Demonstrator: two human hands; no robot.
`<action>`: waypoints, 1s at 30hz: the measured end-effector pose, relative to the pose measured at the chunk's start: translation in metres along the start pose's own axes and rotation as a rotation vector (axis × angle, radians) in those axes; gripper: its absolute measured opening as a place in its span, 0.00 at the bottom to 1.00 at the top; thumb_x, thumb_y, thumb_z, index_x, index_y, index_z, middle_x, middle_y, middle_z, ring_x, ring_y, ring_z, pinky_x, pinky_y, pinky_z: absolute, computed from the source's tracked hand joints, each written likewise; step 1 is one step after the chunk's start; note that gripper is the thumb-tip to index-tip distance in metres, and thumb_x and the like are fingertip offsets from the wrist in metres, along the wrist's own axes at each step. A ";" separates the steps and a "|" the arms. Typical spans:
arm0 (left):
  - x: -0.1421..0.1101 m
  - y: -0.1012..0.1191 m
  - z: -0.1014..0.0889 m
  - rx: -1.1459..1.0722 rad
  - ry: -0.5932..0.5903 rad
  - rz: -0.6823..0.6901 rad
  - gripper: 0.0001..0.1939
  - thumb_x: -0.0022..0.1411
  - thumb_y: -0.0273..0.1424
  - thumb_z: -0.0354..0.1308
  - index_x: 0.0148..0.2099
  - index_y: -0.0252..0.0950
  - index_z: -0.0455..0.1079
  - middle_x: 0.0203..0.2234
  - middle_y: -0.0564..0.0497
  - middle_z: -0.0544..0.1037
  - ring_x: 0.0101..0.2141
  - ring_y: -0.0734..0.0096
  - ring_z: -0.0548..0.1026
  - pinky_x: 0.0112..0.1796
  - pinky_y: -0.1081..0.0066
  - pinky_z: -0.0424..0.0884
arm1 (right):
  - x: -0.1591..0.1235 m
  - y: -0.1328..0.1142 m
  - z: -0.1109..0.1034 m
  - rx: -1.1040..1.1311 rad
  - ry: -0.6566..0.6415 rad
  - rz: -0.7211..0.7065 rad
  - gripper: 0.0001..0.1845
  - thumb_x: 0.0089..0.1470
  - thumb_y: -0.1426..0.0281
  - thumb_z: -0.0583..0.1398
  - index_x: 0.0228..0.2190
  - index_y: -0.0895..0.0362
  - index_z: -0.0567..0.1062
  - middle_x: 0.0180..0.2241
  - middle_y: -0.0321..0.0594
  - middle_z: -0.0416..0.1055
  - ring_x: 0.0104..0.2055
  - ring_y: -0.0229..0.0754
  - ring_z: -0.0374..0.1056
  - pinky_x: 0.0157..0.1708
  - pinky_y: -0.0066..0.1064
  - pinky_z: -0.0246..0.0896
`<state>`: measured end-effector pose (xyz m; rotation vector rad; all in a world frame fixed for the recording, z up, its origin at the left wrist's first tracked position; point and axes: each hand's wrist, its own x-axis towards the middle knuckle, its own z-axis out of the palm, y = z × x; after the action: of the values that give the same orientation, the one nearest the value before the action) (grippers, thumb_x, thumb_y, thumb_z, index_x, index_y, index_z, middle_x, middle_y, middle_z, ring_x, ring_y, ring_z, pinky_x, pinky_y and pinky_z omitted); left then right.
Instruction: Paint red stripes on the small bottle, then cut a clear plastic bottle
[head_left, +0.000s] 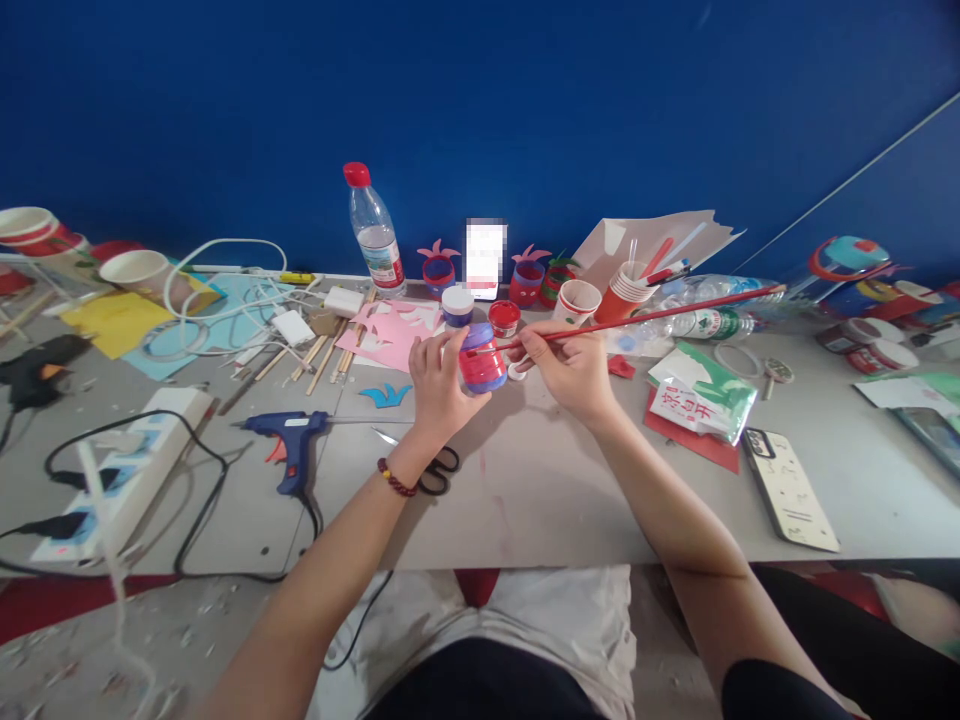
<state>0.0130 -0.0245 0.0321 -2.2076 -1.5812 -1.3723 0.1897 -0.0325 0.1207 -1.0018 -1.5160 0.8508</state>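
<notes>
My left hand (437, 385) is closed around a small painted cup (484, 368), purple at both ends with a red band round its middle. Between the fingers of my right hand (568, 365) is a long red-handled paintbrush (645, 318). Its tip meets the red band, and its handle slants up to the right. Just behind the cup stand an open jar of red paint (504, 319) and a white-lidded purple jar (457, 306). A small white round piece (517, 371) lies beside the cup, partly hidden by my right hand.
A blue glue gun (292, 440), black-handled scissors (439, 470) and a power strip (131, 470) lie on the left. Behind are a water bottle (377, 240), a lit phone (484, 260) and a paper cup (578, 301). Another phone (791, 490) lies right, near a person's dark-clothed leg.
</notes>
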 end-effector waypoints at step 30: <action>0.002 0.002 -0.003 -0.022 -0.020 -0.057 0.45 0.42 0.33 0.69 0.62 0.37 0.56 0.53 0.38 0.71 0.56 0.46 0.68 0.64 0.46 0.54 | 0.006 -0.004 -0.018 -0.075 0.125 -0.008 0.19 0.56 0.53 0.64 0.29 0.57 0.78 0.26 0.41 0.78 0.28 0.42 0.77 0.31 0.36 0.78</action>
<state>0.0127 -0.0253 0.0356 -2.2119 -1.6554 -1.3942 0.2065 -0.0287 0.1300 -1.0833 -1.4524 0.7169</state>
